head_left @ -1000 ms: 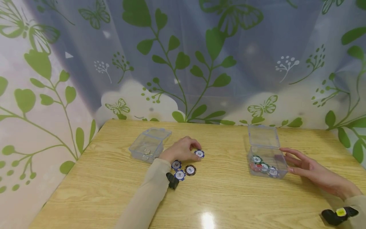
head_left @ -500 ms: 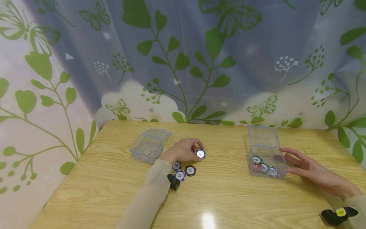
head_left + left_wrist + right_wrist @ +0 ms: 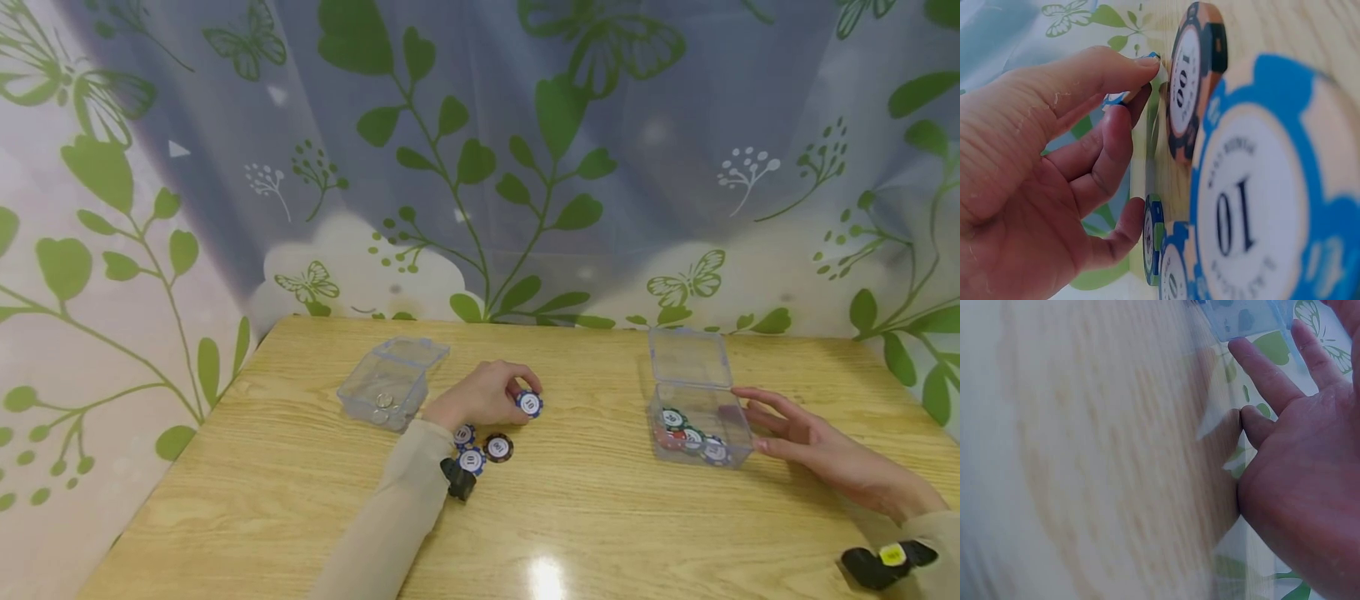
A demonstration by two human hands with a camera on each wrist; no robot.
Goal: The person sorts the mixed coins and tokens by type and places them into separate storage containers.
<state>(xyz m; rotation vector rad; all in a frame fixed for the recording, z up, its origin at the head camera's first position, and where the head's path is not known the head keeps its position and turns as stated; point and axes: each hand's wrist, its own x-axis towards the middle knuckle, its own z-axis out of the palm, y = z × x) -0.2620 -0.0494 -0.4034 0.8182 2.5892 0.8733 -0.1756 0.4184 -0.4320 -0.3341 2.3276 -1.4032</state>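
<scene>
My left hand (image 3: 487, 393) pinches a blue-and-white poker chip (image 3: 529, 404) marked 10 between thumb and fingers. In the left wrist view that chip (image 3: 1119, 98) appears edge-on between them. Below the hand lie more chips: a dark 100 chip (image 3: 498, 448), a blue 10 chip (image 3: 471, 461) and another blue 10 chip (image 3: 464, 436), partly covered by the wrist. My right hand (image 3: 813, 442) has fingers extended against the right side of a clear plastic box (image 3: 738, 454) holding several green, red and blue chips (image 3: 693, 440). In the right wrist view, fingertips reach the box's edge (image 3: 1244, 319).
A second clear box (image 3: 360, 404), lid tipped back, stands at left with a few silvery coins (image 3: 385, 401) inside. The right box's raised lid (image 3: 690, 358) leans toward the patterned curtain (image 3: 495, 167) behind the wooden table (image 3: 600, 517).
The 10 chip in my left hand has shifted slightly right, and its face has turned more toward the head camera. My right hand holds its place at the box.
</scene>
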